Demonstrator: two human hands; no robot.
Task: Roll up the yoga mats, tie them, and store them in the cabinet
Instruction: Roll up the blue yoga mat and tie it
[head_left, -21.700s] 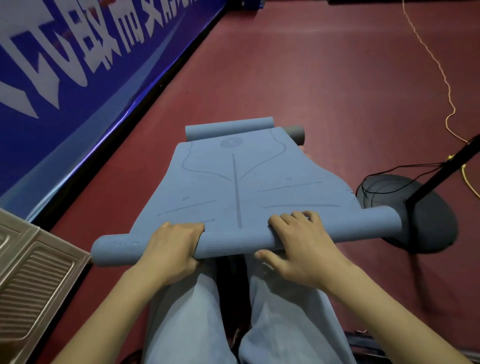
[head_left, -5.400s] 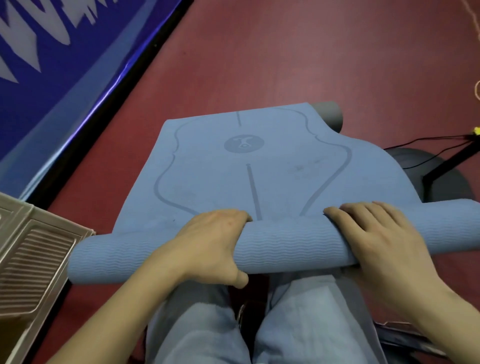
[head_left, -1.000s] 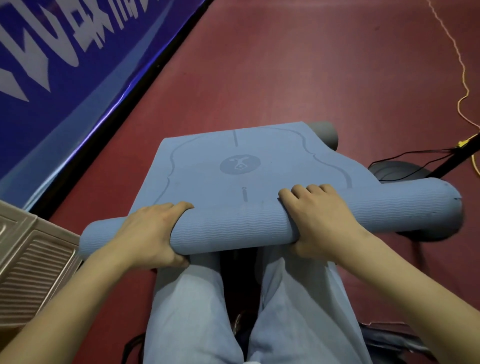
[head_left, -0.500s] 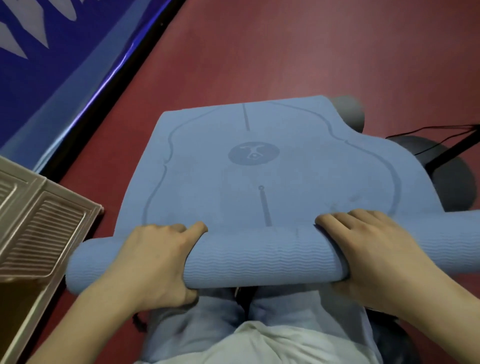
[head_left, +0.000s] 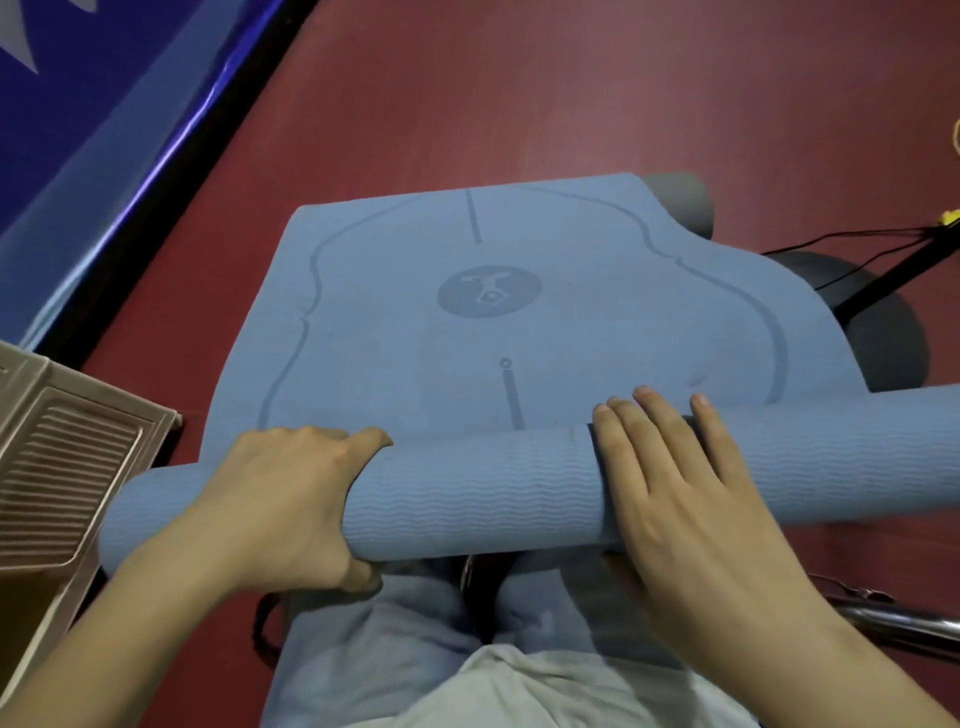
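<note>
A blue yoga mat (head_left: 519, 322) lies on the red floor, its near part wound into a thick roll (head_left: 483, 499) across my knees. A short flat stretch with a round logo extends away from me. My left hand (head_left: 280, 499) wraps around the roll left of centre, thumb underneath. My right hand (head_left: 670, 478) lies over the roll right of centre, fingers spread and reaching onto the flat part. A grey rolled mat (head_left: 680, 200) pokes out behind the far right corner.
A beige slatted cabinet door (head_left: 62, 467) lies at the left edge. A black round stand base (head_left: 883, 332) with cables sits to the right of the mat. A blue banner (head_left: 104, 104) runs along the left wall. A chrome bar (head_left: 904, 623) is at the lower right.
The roll has stayed in place against my knees. My right hand's fingers have straightened and spread over the roll. The view has shifted slightly closer.
</note>
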